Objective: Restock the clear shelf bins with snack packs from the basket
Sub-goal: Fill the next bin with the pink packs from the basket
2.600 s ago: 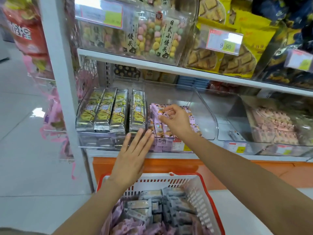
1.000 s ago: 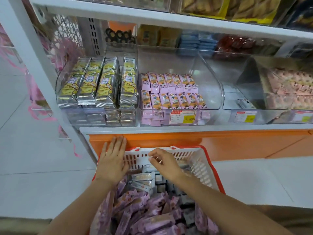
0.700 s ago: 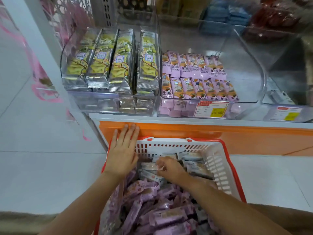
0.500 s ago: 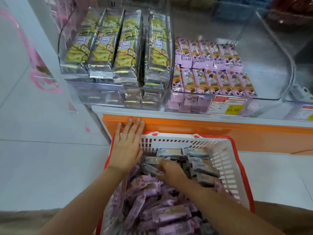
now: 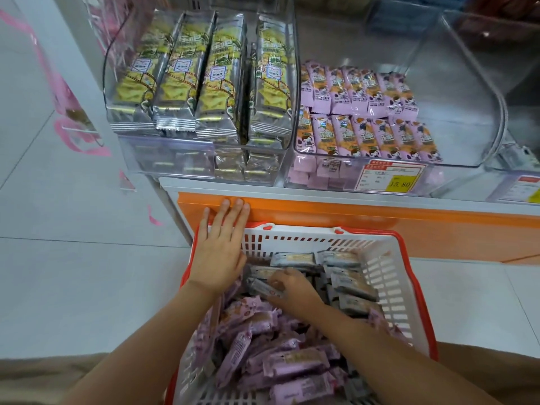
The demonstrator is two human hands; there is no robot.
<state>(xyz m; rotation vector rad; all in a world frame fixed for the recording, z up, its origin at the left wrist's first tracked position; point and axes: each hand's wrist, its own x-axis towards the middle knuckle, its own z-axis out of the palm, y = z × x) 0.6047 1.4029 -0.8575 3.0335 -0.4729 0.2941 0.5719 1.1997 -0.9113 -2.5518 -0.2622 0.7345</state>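
A shelf [image 5: 380,217] with a white edge and an orange front is seen from above, and two clear bins are set side by side on it. The left bin [image 5: 175,166] is filled with long silver packs [image 5: 216,83] stood on edge in rows. The right bin [image 5: 455,112] is only partly filled: small purple packs [image 5: 365,112] are laid in two rows at its left and front. A white basket [image 5: 391,276] with a red rim is placed on the floor against the shelf front. Loose purple packs [image 5: 292,361] are heaped in its near half and grey packs [image 5: 350,285] in its far half. The left hand [image 5: 217,255] is laid flat, fingers straight, over the basket's far left corner. The right hand [image 5: 292,287] is lowered into the basket, its fingers curled on one grey pack [image 5: 261,287]. A price tag [image 5: 391,178] is fixed to the right bin's front.
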